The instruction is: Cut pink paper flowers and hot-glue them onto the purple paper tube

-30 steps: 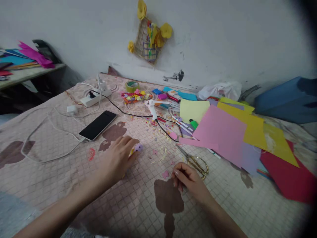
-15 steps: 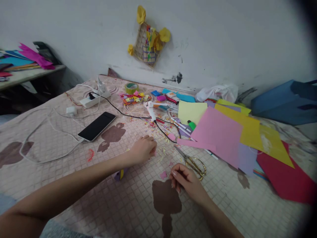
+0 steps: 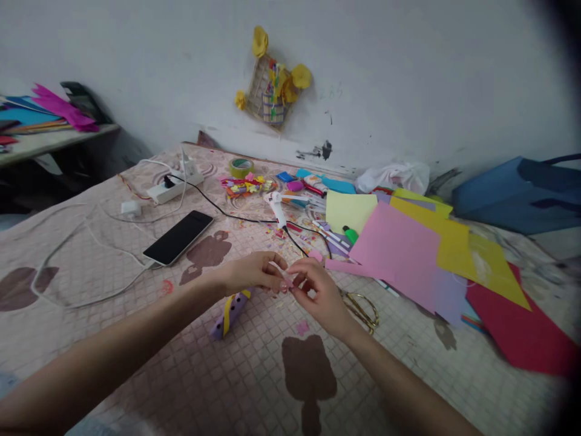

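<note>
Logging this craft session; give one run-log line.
left hand: holds small pink paper scrap | right hand: pinches it | beside: purple tube with yellow stripe

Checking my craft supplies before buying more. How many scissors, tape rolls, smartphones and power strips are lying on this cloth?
Scissors: 1
Tape roll: 1
Smartphone: 1
Power strip: 1
Total: 4
</note>
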A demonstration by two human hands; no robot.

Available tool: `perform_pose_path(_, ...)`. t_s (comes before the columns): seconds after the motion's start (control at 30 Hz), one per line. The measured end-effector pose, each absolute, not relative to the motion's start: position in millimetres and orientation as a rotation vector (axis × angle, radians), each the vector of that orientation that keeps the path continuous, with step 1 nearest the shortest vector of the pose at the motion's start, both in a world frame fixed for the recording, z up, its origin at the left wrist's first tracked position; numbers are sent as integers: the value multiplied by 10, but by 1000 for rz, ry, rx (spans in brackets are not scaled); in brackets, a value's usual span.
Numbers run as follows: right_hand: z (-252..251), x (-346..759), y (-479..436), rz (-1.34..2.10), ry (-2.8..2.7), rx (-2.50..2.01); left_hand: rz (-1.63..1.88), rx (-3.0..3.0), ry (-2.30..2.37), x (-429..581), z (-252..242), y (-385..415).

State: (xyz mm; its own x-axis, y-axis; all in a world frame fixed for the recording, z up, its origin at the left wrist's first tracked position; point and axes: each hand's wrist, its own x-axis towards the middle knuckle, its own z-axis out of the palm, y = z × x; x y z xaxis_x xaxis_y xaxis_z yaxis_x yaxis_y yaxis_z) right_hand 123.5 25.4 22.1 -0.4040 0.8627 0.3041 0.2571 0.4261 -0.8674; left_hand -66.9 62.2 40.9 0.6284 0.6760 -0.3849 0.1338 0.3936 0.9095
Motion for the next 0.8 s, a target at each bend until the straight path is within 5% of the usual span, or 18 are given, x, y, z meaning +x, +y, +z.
perform_pose_path(0.23, 189, 1111, 403, 874, -1909, -894, 440, 1143, 877, -765, 410, 655)
perform_pose_path(0.57, 217, 926, 517, 962, -1893, -1102, 785, 1958, 1185, -847, 404, 608)
perform_pose_path(0.8, 257, 956, 881, 888, -2055, -1099, 846, 1817, 1154, -1063, 386, 734)
